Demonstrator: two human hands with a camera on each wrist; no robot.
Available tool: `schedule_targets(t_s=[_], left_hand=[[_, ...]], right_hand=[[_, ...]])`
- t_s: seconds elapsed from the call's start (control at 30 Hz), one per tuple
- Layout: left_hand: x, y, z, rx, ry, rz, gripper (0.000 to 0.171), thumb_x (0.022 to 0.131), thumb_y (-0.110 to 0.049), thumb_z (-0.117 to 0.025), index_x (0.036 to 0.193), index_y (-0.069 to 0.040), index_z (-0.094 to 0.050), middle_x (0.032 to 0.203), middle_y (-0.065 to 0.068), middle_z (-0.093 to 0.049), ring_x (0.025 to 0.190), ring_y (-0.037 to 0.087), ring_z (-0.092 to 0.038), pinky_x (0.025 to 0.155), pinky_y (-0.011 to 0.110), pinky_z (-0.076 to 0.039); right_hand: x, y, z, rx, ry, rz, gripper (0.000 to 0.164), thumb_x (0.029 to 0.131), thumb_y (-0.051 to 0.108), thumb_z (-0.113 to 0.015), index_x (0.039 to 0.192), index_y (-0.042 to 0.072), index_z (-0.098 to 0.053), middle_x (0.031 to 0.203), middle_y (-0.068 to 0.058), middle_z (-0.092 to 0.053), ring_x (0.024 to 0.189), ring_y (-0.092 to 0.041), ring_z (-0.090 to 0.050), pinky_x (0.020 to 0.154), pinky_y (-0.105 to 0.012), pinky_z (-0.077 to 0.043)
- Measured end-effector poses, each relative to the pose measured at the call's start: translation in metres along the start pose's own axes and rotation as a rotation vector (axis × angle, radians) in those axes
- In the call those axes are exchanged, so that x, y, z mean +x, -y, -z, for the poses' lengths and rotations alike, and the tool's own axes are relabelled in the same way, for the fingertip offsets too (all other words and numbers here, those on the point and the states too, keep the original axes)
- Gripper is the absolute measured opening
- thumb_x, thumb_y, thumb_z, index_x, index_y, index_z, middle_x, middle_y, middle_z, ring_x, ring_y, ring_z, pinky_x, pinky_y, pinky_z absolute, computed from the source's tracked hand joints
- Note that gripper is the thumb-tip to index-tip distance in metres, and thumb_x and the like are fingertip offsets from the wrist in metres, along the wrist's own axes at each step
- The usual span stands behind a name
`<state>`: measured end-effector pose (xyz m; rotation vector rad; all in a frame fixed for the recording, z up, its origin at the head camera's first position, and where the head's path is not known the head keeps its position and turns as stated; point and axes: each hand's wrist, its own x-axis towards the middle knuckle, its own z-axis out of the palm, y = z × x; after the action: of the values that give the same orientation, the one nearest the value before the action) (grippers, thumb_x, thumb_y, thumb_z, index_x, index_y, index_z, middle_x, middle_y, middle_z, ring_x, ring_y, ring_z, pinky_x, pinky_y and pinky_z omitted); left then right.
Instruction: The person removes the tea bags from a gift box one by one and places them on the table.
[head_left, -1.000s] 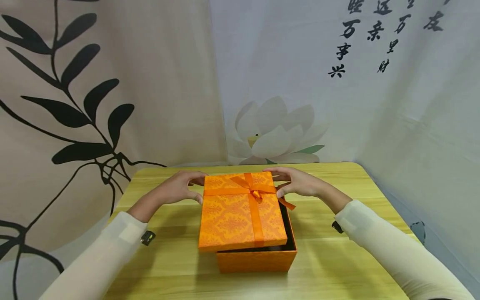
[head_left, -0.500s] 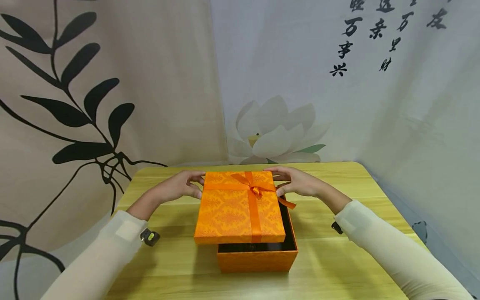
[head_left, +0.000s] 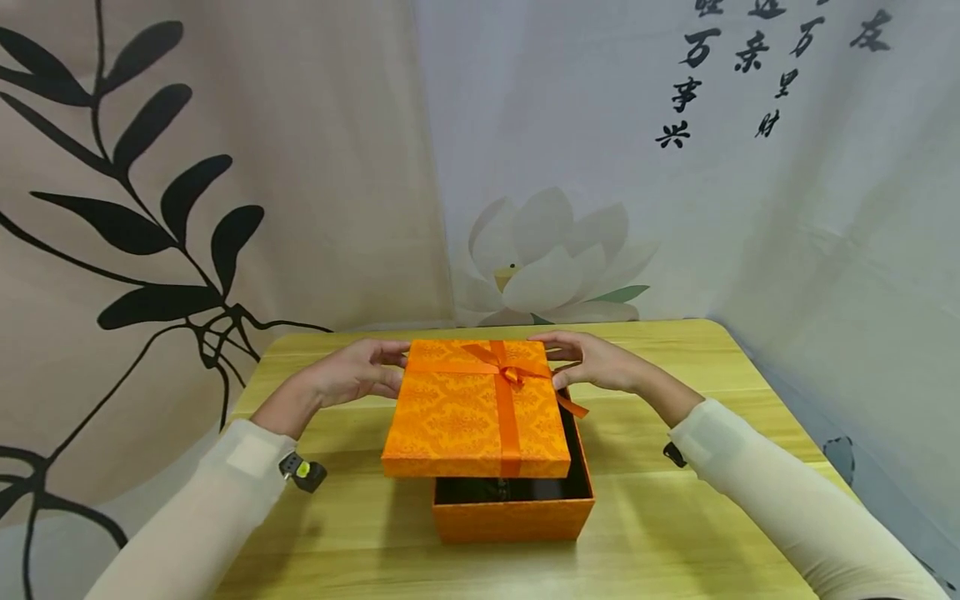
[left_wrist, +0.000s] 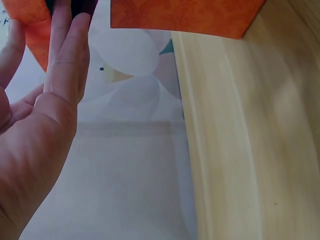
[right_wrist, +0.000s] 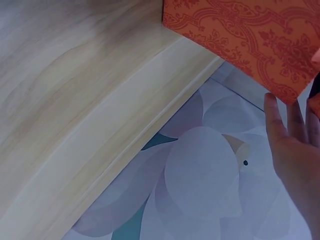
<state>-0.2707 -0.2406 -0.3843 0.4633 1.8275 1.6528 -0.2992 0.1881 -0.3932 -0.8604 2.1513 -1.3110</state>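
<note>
An orange patterned gift-box lid [head_left: 450,417] with a ribbon bow [head_left: 512,375] sits raised and skewed over its box [head_left: 513,522]. Its front overhangs to the left, baring a dark strip of the box's inside. My left hand [head_left: 351,373] grips the lid's left edge near the back, fingers spread along it. In the left wrist view those fingers [left_wrist: 65,75] reach to the lid's underside. At the back right corner, my right hand [head_left: 596,363] holds the lid, thumb at the near side. In the right wrist view its fingertips [right_wrist: 270,102] are right at the box's patterned corner.
The box stands on a light wooden table [head_left: 675,500] with rounded far corners. Behind the table hangs a pale curtain [head_left: 360,167] printed with leaves, a lotus and dark characters. A loose ribbon tail [head_left: 573,407] hangs off the lid's right side.
The lid's front edge has risen and swung left, baring more of the box's dark inside. My left hand has shifted slightly left with it; my right hand stays nearly in place.
</note>
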Motion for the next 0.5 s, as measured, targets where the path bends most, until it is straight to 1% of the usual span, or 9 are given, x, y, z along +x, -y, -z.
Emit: schedule_targets(t_s=[0.07, 0.17, 0.2, 0.27, 0.37, 0.43, 0.5], left_hand=[[-0.002, 0.0, 0.001, -0.009, 0.002, 0.001, 0.087, 0.104, -0.019, -0.064, 0.162, 0.006, -0.005, 0.162, 0.033, -0.019, 0.118, 0.019, -0.063, 0.099, 0.038, -0.057], [-0.005, -0.002, 0.002, -0.004, -0.01, 0.013, 0.081, 0.108, -0.023, -0.056, 0.162, 0.007, -0.004, 0.168, 0.03, -0.003, 0.112, 0.015, -0.066, 0.099, 0.035, -0.057], [-0.005, -0.002, 0.002, -0.005, -0.013, 0.015, 0.079, 0.109, -0.024, -0.054, 0.162, 0.007, -0.003, 0.168, 0.03, -0.001, 0.11, 0.015, -0.067, 0.099, 0.035, -0.057], [-0.005, -0.003, 0.001, -0.009, -0.023, 0.024, 0.079, 0.11, -0.025, -0.053, 0.162, 0.006, -0.002, 0.169, 0.029, -0.001, 0.109, 0.016, -0.068, 0.1, 0.036, -0.057], [-0.006, -0.004, 0.0, -0.025, -0.046, 0.035, 0.08, 0.109, -0.023, -0.054, 0.162, 0.005, -0.001, 0.168, 0.029, -0.004, 0.109, 0.015, -0.068, 0.099, 0.036, -0.057], [-0.008, -0.005, 0.001, -0.049, -0.06, 0.039, 0.081, 0.109, -0.021, -0.055, 0.163, 0.003, 0.0, 0.166, 0.031, -0.012, 0.108, 0.017, -0.069, 0.098, 0.036, -0.058], [-0.009, -0.005, 0.002, -0.069, -0.07, 0.038, 0.082, 0.108, -0.019, -0.056, 0.163, 0.002, 0.001, 0.162, 0.032, -0.025, 0.106, 0.019, -0.071, 0.097, 0.037, -0.059]], right_hand=[[0.0, 0.001, -0.001, -0.003, -0.004, 0.0, 0.082, 0.091, 0.037, -0.08, 0.159, 0.016, -0.039, 0.163, -0.011, -0.039, 0.149, -0.037, -0.037, 0.117, -0.058, -0.038], [0.0, 0.004, -0.002, -0.007, -0.015, -0.004, 0.081, 0.092, 0.036, -0.08, 0.159, 0.016, -0.039, 0.165, -0.012, -0.034, 0.15, -0.038, -0.036, 0.117, -0.057, -0.04], [0.001, 0.005, -0.002, -0.01, -0.019, -0.005, 0.08, 0.092, 0.036, -0.079, 0.159, 0.016, -0.039, 0.165, -0.012, -0.034, 0.149, -0.038, -0.036, 0.116, -0.057, -0.04], [0.002, 0.007, -0.002, -0.009, -0.027, -0.007, 0.079, 0.093, 0.034, -0.079, 0.159, 0.017, -0.039, 0.165, -0.012, -0.033, 0.149, -0.038, -0.037, 0.115, -0.056, -0.042], [0.004, 0.009, -0.004, -0.011, -0.033, -0.007, 0.08, 0.094, 0.031, -0.078, 0.16, 0.014, -0.036, 0.165, -0.014, -0.033, 0.149, -0.04, -0.038, 0.114, -0.054, -0.043], [0.006, 0.011, -0.005, -0.001, -0.031, -0.01, 0.082, 0.094, 0.029, -0.078, 0.161, 0.01, -0.034, 0.165, -0.017, -0.032, 0.149, -0.04, -0.037, 0.114, -0.054, -0.043], [0.007, 0.012, -0.006, 0.006, -0.035, -0.021, 0.084, 0.095, 0.029, -0.078, 0.161, 0.007, -0.031, 0.164, -0.018, -0.033, 0.148, -0.04, -0.038, 0.115, -0.053, -0.043]])
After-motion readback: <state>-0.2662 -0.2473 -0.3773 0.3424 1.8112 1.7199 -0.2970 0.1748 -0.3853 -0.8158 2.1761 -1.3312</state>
